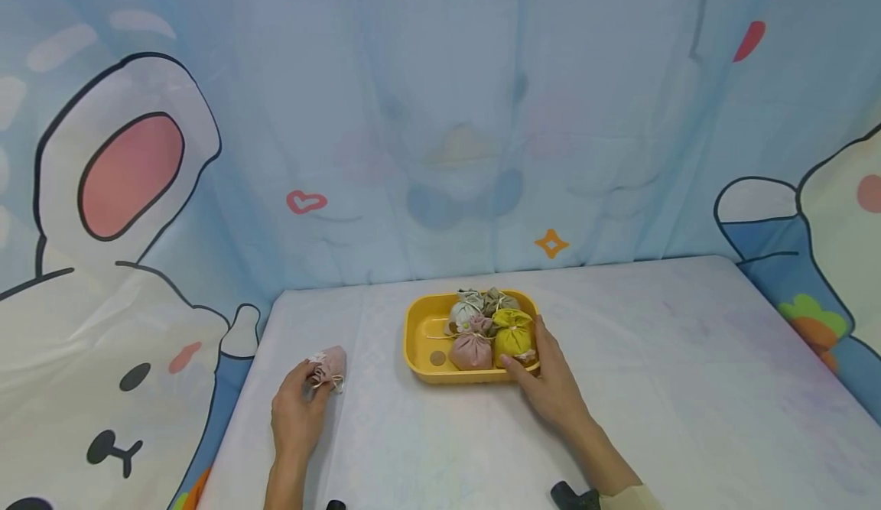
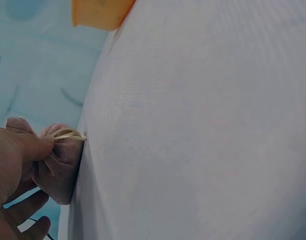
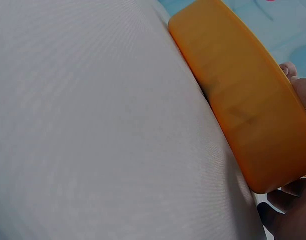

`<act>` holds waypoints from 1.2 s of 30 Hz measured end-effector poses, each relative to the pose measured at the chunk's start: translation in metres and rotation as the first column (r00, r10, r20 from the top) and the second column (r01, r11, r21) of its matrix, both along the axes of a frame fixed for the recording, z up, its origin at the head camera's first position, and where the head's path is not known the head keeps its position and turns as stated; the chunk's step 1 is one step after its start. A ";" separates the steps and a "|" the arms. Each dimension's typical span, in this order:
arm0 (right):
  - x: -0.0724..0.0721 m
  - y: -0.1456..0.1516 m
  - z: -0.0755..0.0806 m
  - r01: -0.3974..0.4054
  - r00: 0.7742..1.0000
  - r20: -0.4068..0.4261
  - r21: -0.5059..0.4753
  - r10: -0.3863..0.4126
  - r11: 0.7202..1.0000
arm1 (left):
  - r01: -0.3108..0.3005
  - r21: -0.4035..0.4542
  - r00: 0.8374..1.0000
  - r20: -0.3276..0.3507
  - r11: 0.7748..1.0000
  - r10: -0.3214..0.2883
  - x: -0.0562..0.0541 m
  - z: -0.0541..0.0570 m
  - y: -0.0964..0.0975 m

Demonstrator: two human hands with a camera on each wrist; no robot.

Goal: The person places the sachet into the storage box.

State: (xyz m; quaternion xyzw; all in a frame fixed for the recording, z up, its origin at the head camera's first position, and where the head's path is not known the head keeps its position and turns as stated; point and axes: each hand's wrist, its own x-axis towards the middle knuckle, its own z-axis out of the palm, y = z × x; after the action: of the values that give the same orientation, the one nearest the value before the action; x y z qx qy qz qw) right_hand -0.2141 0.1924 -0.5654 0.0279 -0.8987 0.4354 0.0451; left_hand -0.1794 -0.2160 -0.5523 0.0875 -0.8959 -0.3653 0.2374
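Observation:
My left hand [image 1: 299, 414] pinches a small dusty-pink drawstring pouch [image 1: 333, 363] by its cord-tied neck, on the left part of the table. In the left wrist view the thumb lies against the pouch's [image 2: 63, 175] cord, and the lower fingers are apart from it. My right hand [image 1: 556, 384] grips the right end of a yellow tray [image 1: 447, 378], thumb over the rim and fingers along the outer side. Inside the tray sit a pink pouch [image 1: 471, 352], a yellow pouch [image 1: 512, 336], a pale patterned pouch [image 1: 463, 312] and an olive-grey pouch [image 1: 501, 301].
A small brown disc [image 1: 437, 358] shows on the tray floor at the front left. The table [image 1: 688, 365] is covered in a pale cloth. Behind it hangs a blue curtain [image 1: 447, 97] with cartoon prints. A black object [image 1: 574, 497] shows near the right wrist.

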 end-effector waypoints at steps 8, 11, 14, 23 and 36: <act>0.000 0.001 0.000 0.002 1.000 0.003 0.004 -0.002 1.000 | 0.005 -0.006 1.000 0.011 1.000 -0.005 -0.003 -0.001 0.002; 0.000 0.001 0.000 0.002 1.000 0.001 0.004 -0.002 1.000 | 0.009 -0.019 1.000 0.004 1.000 -0.009 -0.003 -0.002 0.003; 0.001 0.001 0.000 0.003 1.000 0.000 0.004 -0.003 1.000 | 0.008 -0.028 1.000 -0.005 1.000 -0.008 -0.004 -0.002 0.003; 0.000 0.001 -0.001 0.004 1.000 -0.001 -0.002 -0.004 1.000 | 0.013 -0.020 1.000 0.002 1.000 -0.013 -0.005 -0.002 0.002; 0.000 -0.001 0.001 0.008 1.000 0.011 0.010 -0.008 1.000 | 0.050 0.002 0.995 -0.085 0.999 -0.049 -0.010 0.008 0.004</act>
State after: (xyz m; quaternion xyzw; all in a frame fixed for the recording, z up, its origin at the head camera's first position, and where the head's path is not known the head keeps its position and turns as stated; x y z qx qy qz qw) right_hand -0.2139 0.1914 -0.5644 0.0220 -0.9013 0.4307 0.0416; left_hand -0.1894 -0.2125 -0.5444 0.0501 -0.8862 -0.3761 0.2659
